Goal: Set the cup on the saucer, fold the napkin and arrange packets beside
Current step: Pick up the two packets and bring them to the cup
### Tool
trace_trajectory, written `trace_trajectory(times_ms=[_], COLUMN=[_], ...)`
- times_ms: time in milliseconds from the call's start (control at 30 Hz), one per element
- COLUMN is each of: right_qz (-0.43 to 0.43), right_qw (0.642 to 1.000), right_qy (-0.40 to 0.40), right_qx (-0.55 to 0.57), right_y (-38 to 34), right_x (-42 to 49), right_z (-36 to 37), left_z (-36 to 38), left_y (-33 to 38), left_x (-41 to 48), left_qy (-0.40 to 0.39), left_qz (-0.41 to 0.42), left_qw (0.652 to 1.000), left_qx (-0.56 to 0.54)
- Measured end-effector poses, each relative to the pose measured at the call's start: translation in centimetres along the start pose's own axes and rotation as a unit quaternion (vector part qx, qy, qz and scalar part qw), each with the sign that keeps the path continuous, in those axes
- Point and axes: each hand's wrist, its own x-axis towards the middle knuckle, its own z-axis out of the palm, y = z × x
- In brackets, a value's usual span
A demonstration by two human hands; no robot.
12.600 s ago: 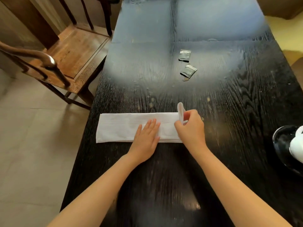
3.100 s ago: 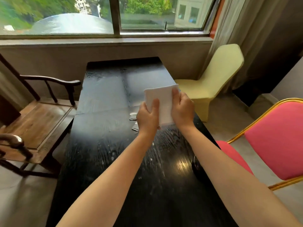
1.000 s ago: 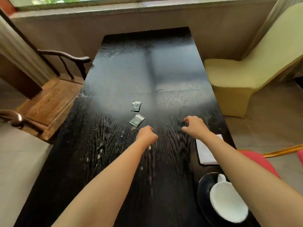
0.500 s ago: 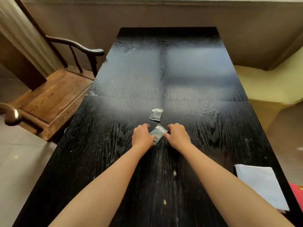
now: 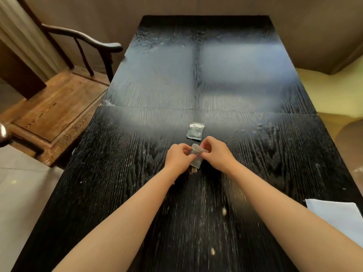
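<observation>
Two small grey foil packets sit mid-table. The near packet point(image 5: 196, 158) is pinched at its top edge between my left hand point(image 5: 179, 159) and my right hand point(image 5: 214, 154), tilted up off the black wooden table point(image 5: 137, 193). The far packet point(image 5: 195, 130) lies flat just beyond my fingers, untouched. The folded white napkin point(image 5: 337, 216) rests at the table's right edge, partly behind my right forearm. Cup and saucer are out of frame.
A dark wooden armchair point(image 5: 59, 107) stands against the table's left side. A pale yellow chair point(image 5: 334, 91) sits off the right side. A beige wall runs behind the far end of the table.
Both hands have closed on the near packet and lifted its top edge; half a second ago they only flanked it. The napkin was set down at the right edge before that.
</observation>
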Motion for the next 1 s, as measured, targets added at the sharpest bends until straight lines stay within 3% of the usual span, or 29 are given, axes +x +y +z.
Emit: trace_trajectory(times_ms=[100,167,267,400,600,700,767,867,933,1000], right_qz=[-0.018,-0.003,0.045,0.088,0.049,0.017,0.032,0.048,0.030,-0.006], right_qw=[0.997,0.997,0.995,0.983,0.981,0.988,0.986,0.955,0.940,0.950], right_qy=[-0.046,-0.005,0.070,0.067,0.150,0.151,0.131,0.076,0.019,-0.024], right_qx=[0.058,0.073,-0.047,-0.145,-0.111,-0.036,0.103,0.283,0.338,0.311], right_y=[-0.8,-1.0,-0.7,-0.9,-1.7,-1.3,-1.3,-1.8,-2.1,-2.4], right_x=[0.7,2.2,5.3,7.5,7.0,5.6,4.3,1.4,-0.8,-2.9], right_z=[-1.3,-1.9,-2.1,-0.4,2.5,2.4,1.4,-0.6,-1.8,-2.9], left_z=[-0.6,-1.1,-2.1,-3.4,-4.3,-4.3,-4.2,-3.9,-3.7,-3.3], left_y=[-0.7,-1.2,-1.8,-2.8,-3.3,-3.3,-3.1,-2.2,-1.2,0.0], left_x=[0.0,-0.2,-0.7,-1.3,-2.2,-2.5,-2.6,-3.1,-3.5,-4.2], left_qy=[-0.001,-0.008,-0.022,-0.044,-0.058,-0.057,-0.050,-0.044,-0.048,-0.055], left_qz=[-0.014,-0.025,-0.047,-0.059,-0.091,-0.112,-0.120,-0.114,-0.099,-0.086], left_qw=[0.997,0.993,0.984,0.969,0.945,0.939,0.935,0.927,0.929,0.926], left_qx=[-0.073,-0.115,-0.169,-0.235,-0.308,-0.320,-0.331,-0.356,-0.354,-0.363])
